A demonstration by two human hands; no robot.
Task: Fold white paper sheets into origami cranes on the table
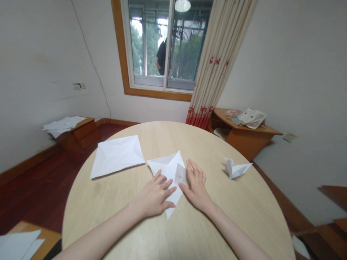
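Note:
A partly folded sheet of white paper (168,163) lies in front of me, its points spread to the left, the top and toward me. Across its lower left part rests my left hand (157,195), fingers spread and pressing it flat. My right hand (195,184) stands along the paper's right edge, with its thumb at the fold and its fingers stretched forward. To the left is a stack of white paper sheets (118,155). A folded paper crane (235,169) sits apart on the right.
The round wooden table (173,133) fills the middle. Beyond it stand a low cabinet (84,133) with papers at left and a corner shelf (244,139) with a cloth bag (252,118) at right. More paper (20,245) lies on a surface at lower left. A curtain (214,68) hangs beside the window.

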